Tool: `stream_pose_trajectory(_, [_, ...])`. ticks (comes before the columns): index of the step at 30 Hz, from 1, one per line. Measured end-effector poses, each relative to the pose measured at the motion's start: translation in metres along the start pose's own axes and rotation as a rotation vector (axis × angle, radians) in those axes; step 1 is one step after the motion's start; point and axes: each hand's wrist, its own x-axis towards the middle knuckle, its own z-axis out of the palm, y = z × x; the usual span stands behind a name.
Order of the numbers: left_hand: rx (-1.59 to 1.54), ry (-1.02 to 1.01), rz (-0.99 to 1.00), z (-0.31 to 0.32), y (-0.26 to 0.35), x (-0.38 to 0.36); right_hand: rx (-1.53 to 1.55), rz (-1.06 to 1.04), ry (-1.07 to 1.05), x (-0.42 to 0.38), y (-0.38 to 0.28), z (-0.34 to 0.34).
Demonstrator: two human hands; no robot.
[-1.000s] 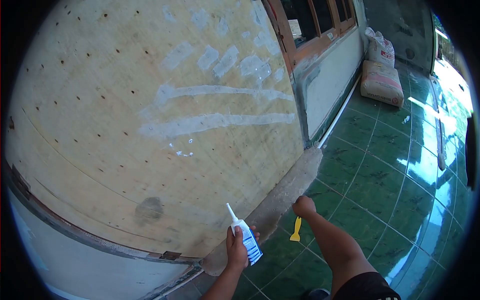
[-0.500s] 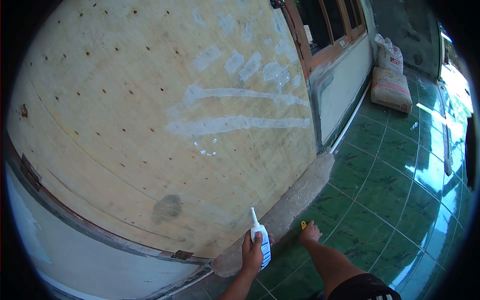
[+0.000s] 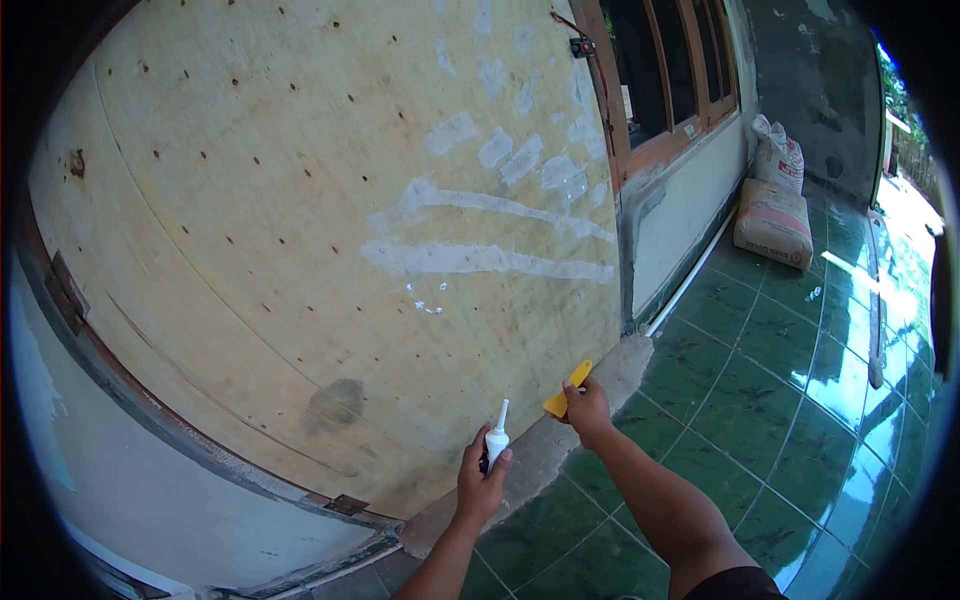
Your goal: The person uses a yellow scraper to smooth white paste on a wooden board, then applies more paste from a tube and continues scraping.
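Note:
My left hand [image 3: 484, 480] is wrapped round a white bottle [image 3: 495, 441] with a long thin nozzle that points up; the bottle's lower part is hidden by my palm. To its right, my right hand [image 3: 588, 408] grips a yellow plastic scraper [image 3: 570, 388], with its wide end toward the lower left. Both hands are held before a large wooden panel [image 3: 260, 250], apart from its surface. Several small white dabs [image 3: 427, 303] dot the panel above my hands. Higher up, white filler strips and patches [image 3: 490, 260] are smeared across the wood.
Green glossy tiles [image 3: 740, 400] cover the floor to the right, with a rough concrete sill [image 3: 625, 372] along the panel's foot. Two sacks [image 3: 773, 222] are stacked by the wall below a wooden-framed window [image 3: 665, 80]. A white pipe [image 3: 690, 275] runs along the wall base.
My right hand has risen and moved left toward the panel, bringing the yellow scraper into fuller view. The bottle has turned and shifted slightly left in my left hand. The view has tilted somewhat.

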Motion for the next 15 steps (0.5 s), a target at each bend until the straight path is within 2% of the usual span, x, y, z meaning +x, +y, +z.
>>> stream_pose_trajectory(5, [0.147, 0.057, 0.077, 0.005, 0.015, 0.009, 0.041, -0.099, -0.170, -0.037, -0.046, 0.026])
stream_pose_trajectory(15, [0.382, 0.119, 0.208, -0.007, 0.014, 0.009, 0.223, -0.057, -0.182, -0.058, -0.070, 0.034])
